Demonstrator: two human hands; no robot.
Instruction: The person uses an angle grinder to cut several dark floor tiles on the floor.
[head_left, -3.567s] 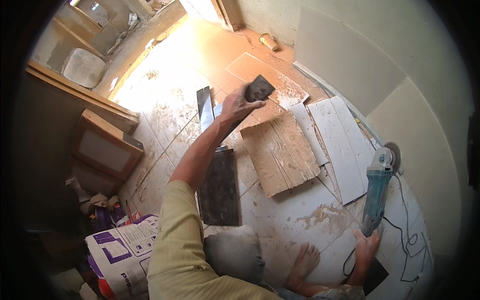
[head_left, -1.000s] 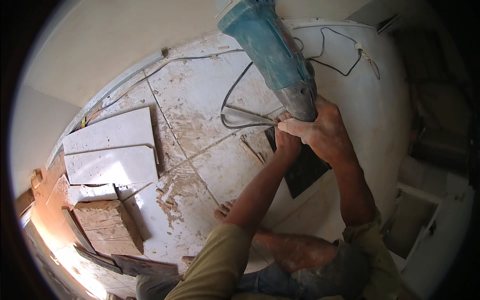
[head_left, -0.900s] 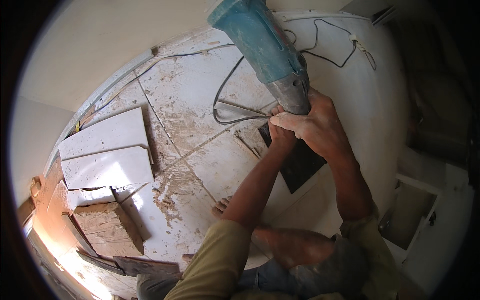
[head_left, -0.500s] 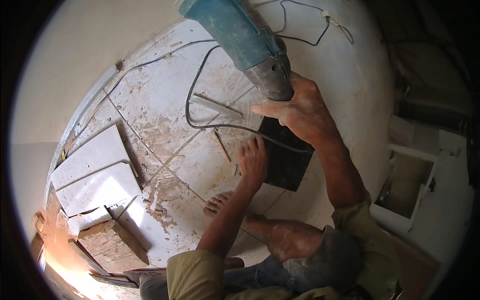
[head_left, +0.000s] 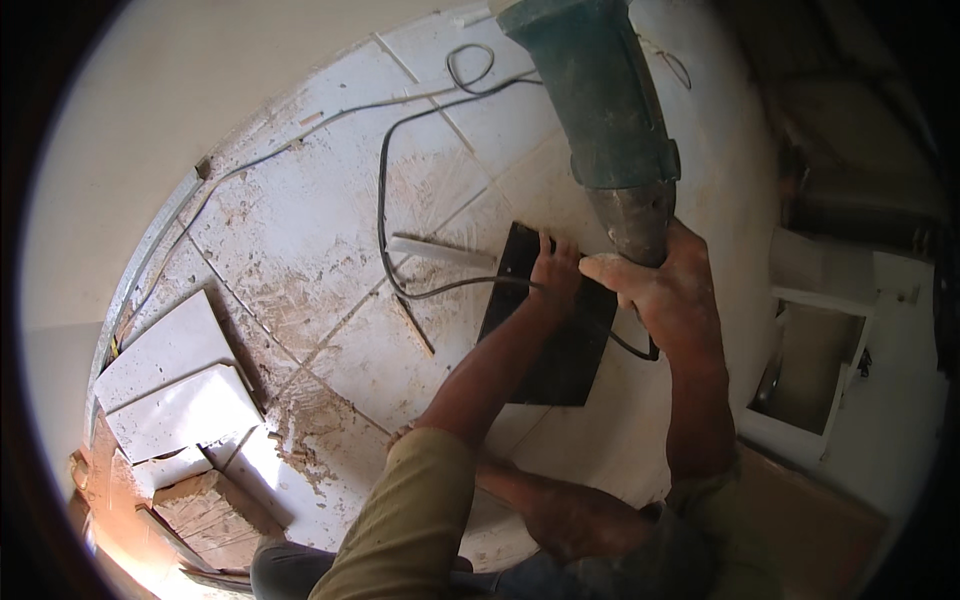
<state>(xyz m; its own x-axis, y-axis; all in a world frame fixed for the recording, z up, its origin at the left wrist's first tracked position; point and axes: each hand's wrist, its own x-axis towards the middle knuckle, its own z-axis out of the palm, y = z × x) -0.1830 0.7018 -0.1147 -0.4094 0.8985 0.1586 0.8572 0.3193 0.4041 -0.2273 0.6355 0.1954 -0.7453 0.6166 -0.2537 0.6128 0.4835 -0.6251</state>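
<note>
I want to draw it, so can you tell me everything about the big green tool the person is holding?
The green power tool has a thick, dusty teal body that narrows to a grey metal neck. It looks like plastic and metal, smeared with dirt. It is held above the floor, over a dark tile. The right hand grips the grey neck. A black cable loops over the floor beside it.

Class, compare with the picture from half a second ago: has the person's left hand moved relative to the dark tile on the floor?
Yes. The left hand has gone from the bare floor beside the dark tile onto the tile's upper edge, towards the right hand holding the grinder.
</note>
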